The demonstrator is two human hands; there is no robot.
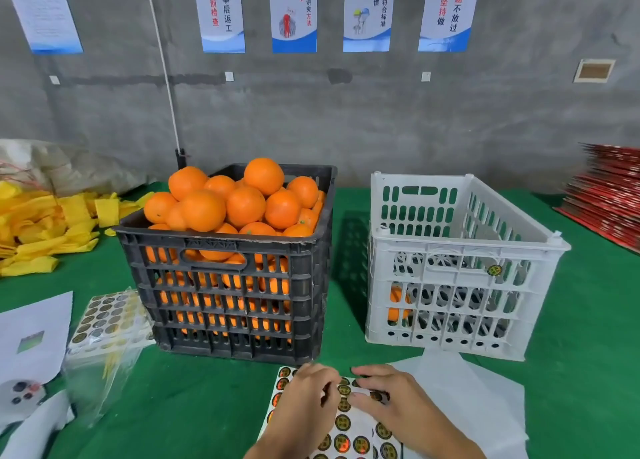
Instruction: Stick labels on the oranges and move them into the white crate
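Two hands: both were low at 6 o'clock, working on the label sheet (pixel 349 427) that lay on the green table (pixel 214 406).
Left hand (pixel 304 399): fingers curled down onto the sheet; it seemed to be pinching at a label edge, though the fingertips hid the contact.
Right hand (pixel 391 399): fingers bent over the sheet's upper right part, pressing or picking at a round label; which one I cannot tell.
Label handling: thin, light and limp, sticky underneath; I would judge each best lifted by a nail under its rim, then carried on a fingertip so it does not fold onto itself.
Labels counted: roughly a dozen round gold-and-black ones showed on the sheet, more hidden under the hands.
Spare sheets (pixel 110 320): one bagged stack at 9 o'clock from the hands, just beside the black crate (pixel 228 285).
Oranges (pixel 242 202): heaped above the rim of the black crate at 11 o'clock; about fifteen showed on top, many more behind the slots.
Orange handling: firm, round, fairly heavy, with waxy skin that could roll; a whole-palm grip from above looked safest, and the top fruit should go first.
White crate (pixel 450 250): one, at 1 o'clock, well apart from the black crate, with a stray label on its front wall.
Moved fruit (pixel 398 306): one, perhaps two, seen through its lower left slots.
Progress: barely begun, by my judgement.
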